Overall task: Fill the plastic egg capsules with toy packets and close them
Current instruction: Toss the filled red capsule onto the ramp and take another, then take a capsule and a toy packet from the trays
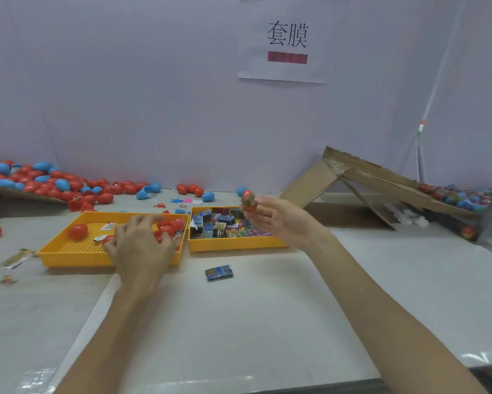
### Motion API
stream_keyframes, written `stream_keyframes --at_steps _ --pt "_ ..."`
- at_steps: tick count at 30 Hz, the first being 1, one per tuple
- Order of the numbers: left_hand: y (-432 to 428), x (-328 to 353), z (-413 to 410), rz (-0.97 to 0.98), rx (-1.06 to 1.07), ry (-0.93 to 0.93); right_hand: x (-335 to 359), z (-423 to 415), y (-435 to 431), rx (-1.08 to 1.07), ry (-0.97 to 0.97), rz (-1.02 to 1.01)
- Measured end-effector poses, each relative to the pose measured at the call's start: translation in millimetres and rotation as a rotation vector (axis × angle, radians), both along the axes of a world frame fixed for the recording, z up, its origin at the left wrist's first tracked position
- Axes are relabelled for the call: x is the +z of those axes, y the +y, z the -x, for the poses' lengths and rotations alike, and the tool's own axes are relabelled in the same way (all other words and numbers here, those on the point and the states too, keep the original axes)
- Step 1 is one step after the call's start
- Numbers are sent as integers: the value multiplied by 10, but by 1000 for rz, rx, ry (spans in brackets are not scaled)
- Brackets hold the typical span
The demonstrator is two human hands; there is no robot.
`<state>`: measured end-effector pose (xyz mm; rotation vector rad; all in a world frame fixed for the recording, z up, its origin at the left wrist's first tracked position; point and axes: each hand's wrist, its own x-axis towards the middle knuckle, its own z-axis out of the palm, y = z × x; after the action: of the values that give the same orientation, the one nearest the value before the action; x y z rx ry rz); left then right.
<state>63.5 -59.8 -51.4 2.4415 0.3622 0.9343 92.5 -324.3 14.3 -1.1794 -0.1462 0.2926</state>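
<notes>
My right hand (281, 221) holds a red egg capsule (249, 202) at its fingertips, above the right yellow tray (236, 243), which is full of toy packets (220, 224). A packet seems to show in the capsule's open side. My left hand (141, 243) reaches into the left yellow tray (68, 251), its curled fingers among red capsule pieces (168, 227); whether it grips one is hidden. A closed red egg (78, 231) lies in that tray. One blue packet (219, 273) lies on the table in front of the trays.
A heap of red and blue eggs (40, 182) spreads along the back left. A cardboard chute (381, 180) with wrapped eggs stands at the right. Small toy figures (179, 201) and loose wrappers (16, 258) are scattered on the white table.
</notes>
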Motion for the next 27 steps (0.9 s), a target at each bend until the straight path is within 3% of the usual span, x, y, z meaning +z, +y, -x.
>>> stream_keyframes --at_steps 3,5,8,10,15,18,22,27 --pt "128 -22 -12 -11 63 193 402 -261 -350 -240 -38 -456" --pt "146 -31 -24 -42 75 234 545 -386 -534 -377 -24 -558" --pt "137 -27 -32 -31 71 216 350 -412 -496 -416 11 -122" --pt "155 -29 -41 -10 65 201 89 -362 -319 -442 -71 110" --pt "182 -12 -38 63 22 169 -538 -168 9 -666 -439 524" --pt "194 5 -51 123 5 178 -744 -61 111 -606 -677 864" --pt "219 -2 -62 135 -19 169 -712 70 255 -555 -886 893" --pt "228 -4 -48 178 -43 151 -701 198 456 -54 -723 888"
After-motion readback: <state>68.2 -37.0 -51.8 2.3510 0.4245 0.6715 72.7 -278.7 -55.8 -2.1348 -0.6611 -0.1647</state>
